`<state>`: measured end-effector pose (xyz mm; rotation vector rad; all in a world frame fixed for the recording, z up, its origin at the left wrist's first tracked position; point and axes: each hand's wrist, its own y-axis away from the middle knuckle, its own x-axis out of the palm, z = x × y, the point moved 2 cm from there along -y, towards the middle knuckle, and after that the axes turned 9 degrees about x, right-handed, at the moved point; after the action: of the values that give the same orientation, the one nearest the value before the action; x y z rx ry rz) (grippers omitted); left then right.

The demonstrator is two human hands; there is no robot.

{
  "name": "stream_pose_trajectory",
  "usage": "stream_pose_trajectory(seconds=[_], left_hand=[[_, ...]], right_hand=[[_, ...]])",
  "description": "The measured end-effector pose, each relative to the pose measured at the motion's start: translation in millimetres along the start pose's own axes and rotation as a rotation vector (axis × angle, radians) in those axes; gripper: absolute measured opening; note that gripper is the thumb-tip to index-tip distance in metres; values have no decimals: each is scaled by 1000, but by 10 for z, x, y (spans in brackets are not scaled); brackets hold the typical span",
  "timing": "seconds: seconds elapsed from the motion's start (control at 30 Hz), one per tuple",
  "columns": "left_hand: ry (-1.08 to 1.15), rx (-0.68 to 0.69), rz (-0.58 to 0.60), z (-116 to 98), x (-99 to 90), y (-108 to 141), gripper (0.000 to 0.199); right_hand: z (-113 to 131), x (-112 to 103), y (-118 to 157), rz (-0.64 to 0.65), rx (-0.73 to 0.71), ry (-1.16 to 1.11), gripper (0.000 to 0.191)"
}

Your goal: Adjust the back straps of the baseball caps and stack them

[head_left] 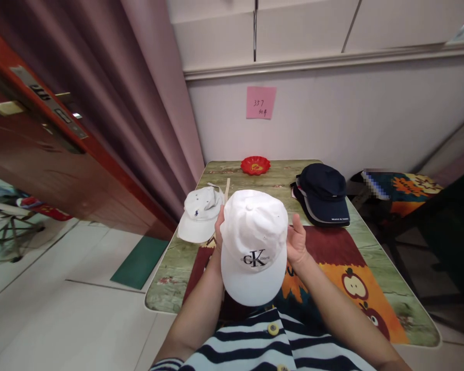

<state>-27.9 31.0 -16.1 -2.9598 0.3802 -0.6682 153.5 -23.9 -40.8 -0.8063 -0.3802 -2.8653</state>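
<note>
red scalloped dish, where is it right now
In the head view, the red scalloped dish sits at the far edge of the table, near the middle, below the pink note on the wall.

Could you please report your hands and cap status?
Left hand holding white CK cap. Right hand at its edge, thumb raised. Pale cap, dark caps nearby.

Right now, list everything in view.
Table: one, green, centre
CK cap: one, white, held
Logo cap: one, pale, table left
Stacked caps: two or more, navy topmost, table right
Dish: one, red, table's far end
Cloth: one, multicoloured, on table
Note: one, pink, on wall
Curtain: one, mauve, left
Door: one, brown, far left
Floor mat: one, green, left
Second cloth: one, multicoloured, far right
Striped shirt: one, navy, white, bottom
Left hand, right hand: two, bare, at cap
</note>
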Motion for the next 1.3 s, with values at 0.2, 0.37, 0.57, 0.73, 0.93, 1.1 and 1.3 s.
stream_pose_trajectory(seconds=[0.2,0.37,0.57,0.73,0.93,1.1,1.3], left_hand=[[434,-167,-60,-40,209,157,66],[582,-243,32,-28,174,287,87],[590,-380,81,75,229,304,69],[604,-190,-13,-4,166,93,74],[466,-210,-23,177,146,-3,75],[-71,-313,27,713,38,139,65],[-669,-9,174,985,-121,334,26]], right_hand=[[-55,-48,-47,139,144,-423,48],[-65,-183,-193,53,183,-561,46],[-35,-225,-181,-22,193,-579,43],[-88,14,128,26,295,-579,37],[-120,127,404,-203,228,-720,43],[518,-225,388,-255,-18,-697,55],[1553,-881,270,-378,-450,-549,35]])
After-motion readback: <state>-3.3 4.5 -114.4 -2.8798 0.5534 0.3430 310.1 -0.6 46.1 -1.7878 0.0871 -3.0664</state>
